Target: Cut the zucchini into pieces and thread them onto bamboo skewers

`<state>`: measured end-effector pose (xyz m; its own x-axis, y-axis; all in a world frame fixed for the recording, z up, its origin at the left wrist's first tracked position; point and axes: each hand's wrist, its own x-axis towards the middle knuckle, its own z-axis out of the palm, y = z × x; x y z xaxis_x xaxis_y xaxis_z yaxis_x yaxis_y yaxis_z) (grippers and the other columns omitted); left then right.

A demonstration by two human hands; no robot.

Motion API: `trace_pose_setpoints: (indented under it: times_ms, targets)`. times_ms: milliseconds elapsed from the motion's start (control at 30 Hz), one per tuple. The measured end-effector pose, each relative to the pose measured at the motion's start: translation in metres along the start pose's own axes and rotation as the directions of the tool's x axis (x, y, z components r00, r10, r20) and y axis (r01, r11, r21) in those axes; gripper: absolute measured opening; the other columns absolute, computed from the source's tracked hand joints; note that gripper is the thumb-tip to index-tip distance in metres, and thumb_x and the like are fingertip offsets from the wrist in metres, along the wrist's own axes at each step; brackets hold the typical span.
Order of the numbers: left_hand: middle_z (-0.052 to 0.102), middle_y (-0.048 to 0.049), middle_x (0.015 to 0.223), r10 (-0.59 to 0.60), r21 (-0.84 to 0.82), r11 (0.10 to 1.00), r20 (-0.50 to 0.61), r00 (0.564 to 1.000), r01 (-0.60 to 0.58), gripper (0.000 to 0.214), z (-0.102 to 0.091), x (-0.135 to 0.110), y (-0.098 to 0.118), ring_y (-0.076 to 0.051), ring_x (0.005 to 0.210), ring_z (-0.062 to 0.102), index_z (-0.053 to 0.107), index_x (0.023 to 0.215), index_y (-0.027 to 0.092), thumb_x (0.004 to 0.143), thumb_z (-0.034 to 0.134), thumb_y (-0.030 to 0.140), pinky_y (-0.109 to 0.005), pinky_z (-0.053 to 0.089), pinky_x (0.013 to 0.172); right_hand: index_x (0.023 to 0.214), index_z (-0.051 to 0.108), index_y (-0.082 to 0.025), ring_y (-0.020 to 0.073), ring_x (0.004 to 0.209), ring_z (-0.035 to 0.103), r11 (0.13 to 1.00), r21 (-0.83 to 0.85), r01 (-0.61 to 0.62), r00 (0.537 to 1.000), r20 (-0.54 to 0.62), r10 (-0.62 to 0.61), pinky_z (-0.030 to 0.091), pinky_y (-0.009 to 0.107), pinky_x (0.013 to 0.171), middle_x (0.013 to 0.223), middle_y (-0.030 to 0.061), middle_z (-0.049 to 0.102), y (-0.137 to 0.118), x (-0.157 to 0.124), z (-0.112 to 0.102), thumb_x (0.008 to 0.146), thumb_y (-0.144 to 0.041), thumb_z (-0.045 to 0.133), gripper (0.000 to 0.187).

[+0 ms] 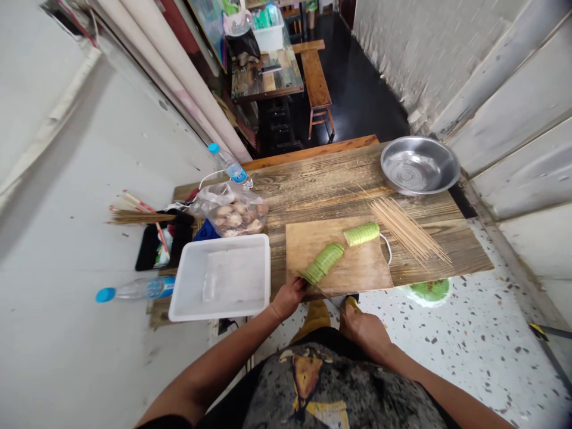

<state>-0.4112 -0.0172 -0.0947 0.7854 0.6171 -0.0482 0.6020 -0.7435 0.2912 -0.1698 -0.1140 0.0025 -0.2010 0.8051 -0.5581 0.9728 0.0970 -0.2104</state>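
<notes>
A wooden cutting board (313,235) lies near the table's front edge, bearing two sliced lengths of pale green zucchini. My left hand (289,297) is at the board's lower left corner, its fingers closed on the near end of the longer zucchini (325,262). The other zucchini piece (361,233) rests farther right, its cut slices still side by side. Below the board's front edge, my right hand (365,329) grips a knife (329,299). Its thin blade points up and left toward the near end of the zucchini; the handle is hidden in my fist.
Left of the board stands a white plastic tub (263,280), with a bag of mushrooms (236,215) behind it. Bamboo skewers (406,229) lie to the right, near a steel basin (420,165). Plastic bottles (230,167) and a bundle of sticks (138,217) are at the left.
</notes>
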Motion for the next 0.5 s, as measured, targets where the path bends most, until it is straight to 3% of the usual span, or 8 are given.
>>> trace_pose_setpoints:
  times_ms: [200,500]
  targets:
    - [0.062,-0.0118,0.109,-0.006,0.0,1.0,0.055,0.998,0.006,0.027,-0.0024,-0.0025,0.0024,-0.022,0.102,0.057,0.063,0.108,0.016,0.09,0.043,0.013,-0.035,0.054,0.083,0.095,0.057,-0.014,0.0219,0.068,0.069,1.0,-0.025,0.017,1.0,-0.009,-0.017,0.036,0.024,0.048,0.075,0.0102,0.071,-0.0002,-0.0015,0.0031,0.087,-0.011,0.045,0.014]
    - [0.063,-0.0106,0.114,0.003,-0.044,0.999,0.005,1.0,-0.003,0.03,-0.0004,-0.0047,0.0019,-0.022,0.109,0.056,0.061,0.113,0.016,0.09,0.041,0.012,-0.037,0.053,0.09,0.089,0.059,-0.014,0.0213,0.064,0.069,0.999,0.032,-0.011,0.999,-0.03,0.012,0.034,0.025,0.047,0.071,0.0093,0.072,-0.0019,0.0084,0.0076,0.088,-0.016,0.048,0.012]
